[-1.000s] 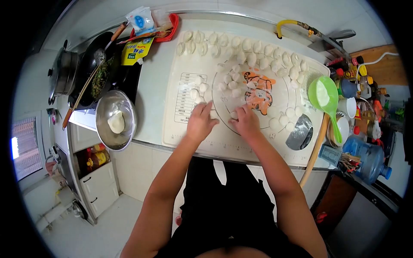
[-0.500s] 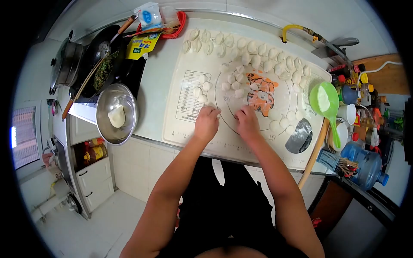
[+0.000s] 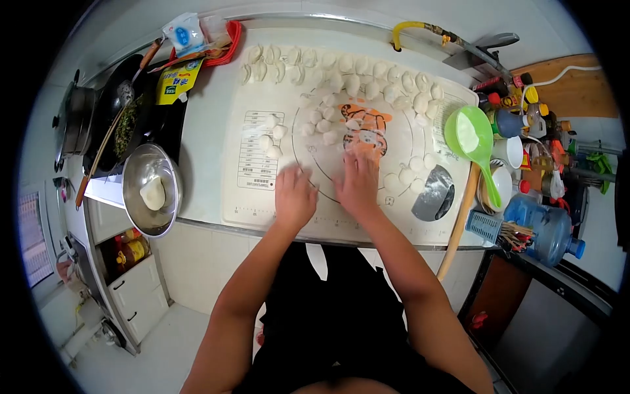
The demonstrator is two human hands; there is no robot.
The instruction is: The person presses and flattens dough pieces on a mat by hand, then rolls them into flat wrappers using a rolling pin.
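My left hand [image 3: 294, 198] rests low on the printed dough mat [image 3: 243, 213], its fingers slightly bent and the thumb apart from them. Beside it, my right hand [image 3: 358, 187] lies with its fingers stretched forward on the mat, just below the orange tiger print. Whether a bit of dough is under either hand is hidden. Small dough lumps [image 3: 316, 117] sit in a cluster beyond my hands. More dough lumps [image 3: 272, 151] lie past my left hand, and other pale dough pieces [image 3: 406, 175] to the right of my right hand. Shaped dumplings [image 3: 328, 61] line the far side.
A steel bowl [image 3: 134, 212] holding a dough lump [image 3: 153, 193] stands at the left, near a wok [image 3: 108, 134]. On the right are a green scoop [image 3: 485, 128] with white powder, a wooden rolling pin [image 3: 457, 226], bottles and a blue water jug [image 3: 545, 230].
The view has shifted, so the counter appears further left. My right hand's bent fingers have straightened and lie flatter on the mat. My left hand's fingers have loosened, with the thumb apart.
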